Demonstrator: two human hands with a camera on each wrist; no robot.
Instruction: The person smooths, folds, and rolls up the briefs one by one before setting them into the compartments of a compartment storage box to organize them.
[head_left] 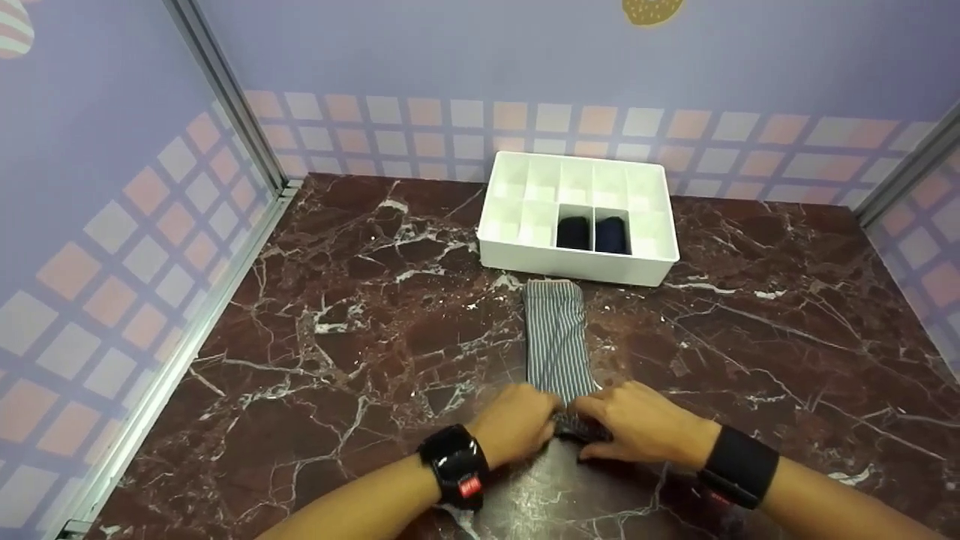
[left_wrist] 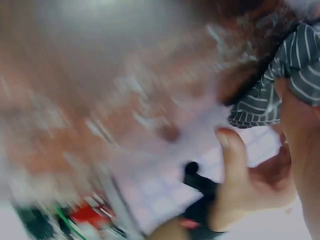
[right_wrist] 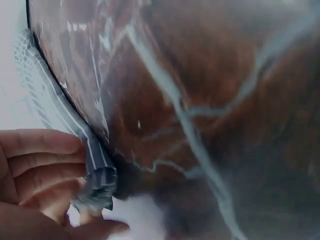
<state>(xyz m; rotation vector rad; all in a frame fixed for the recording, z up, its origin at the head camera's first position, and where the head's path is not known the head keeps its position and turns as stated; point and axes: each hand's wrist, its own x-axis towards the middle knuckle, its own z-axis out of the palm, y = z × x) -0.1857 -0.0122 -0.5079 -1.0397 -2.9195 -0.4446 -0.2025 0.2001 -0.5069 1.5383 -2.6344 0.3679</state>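
Observation:
A long, narrow folded strip of grey-and-white striped cloth (head_left: 556,337) lies on the table, pointing away from me. Its near end is bunched, with a dark edge showing there. My left hand (head_left: 519,421) holds the left side of that end with curled fingers. On the other side my right hand (head_left: 649,421) grips the same end, its thumb low and apart from the fingers. In the right wrist view the turned-over end of the striped cloth (right_wrist: 97,160) sits at the right fingertips. The left wrist view is blurred and shows striped cloth (left_wrist: 260,100) beside both hands.
Beyond the cloth stands a white divided box (head_left: 577,266) with two rows of compartments. Two neighbouring front compartments hold a black cloth bundle (head_left: 574,232) and a dark navy bundle (head_left: 611,235). Patterned walls (head_left: 465,60) enclose the marbled table (head_left: 337,390) at the back and sides.

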